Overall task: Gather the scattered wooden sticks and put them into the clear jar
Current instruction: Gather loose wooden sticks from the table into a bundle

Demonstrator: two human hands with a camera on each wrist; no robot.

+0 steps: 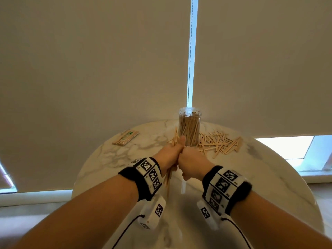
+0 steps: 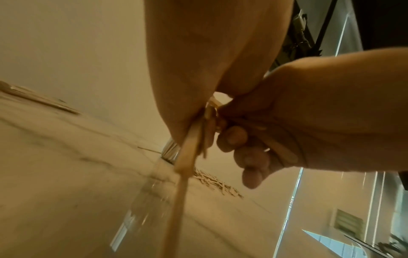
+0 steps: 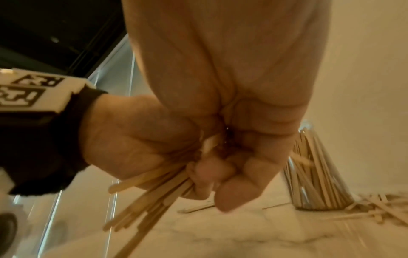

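Wooden sticks (image 1: 219, 143) are seen from the head camera lying in a loose pile on the round marble table (image 1: 269, 177), just right of the clear jar (image 1: 189, 126), which stands upright and is already packed with sticks; a few more lie at the jar's left foot. Nearer the camera, the left hand (image 1: 169, 155) and the right hand (image 1: 191, 161) are pressed together, knuckle to knuckle, and a bundle of sticks (image 1: 168, 178) is gripped in the curled left hand, its lower ends poking out below the wrist. A flat packet of sticks (image 1: 125, 137) is set apart at the table's far left. From the left wrist camera, the bundle (image 2: 186, 157) is shown clamped under the left palm (image 2: 209, 52), with the right hand's fingers (image 2: 232, 137) curled against it; the picture is blurred. From the right wrist camera, the right hand (image 3: 243, 104) is seen with fingers folded in around the upper part of the bundle (image 3: 150, 193), while the left hand (image 3: 137, 137) is closed around the same sticks, which fan out downward; the jar (image 3: 313, 174) stands beyond on the right.
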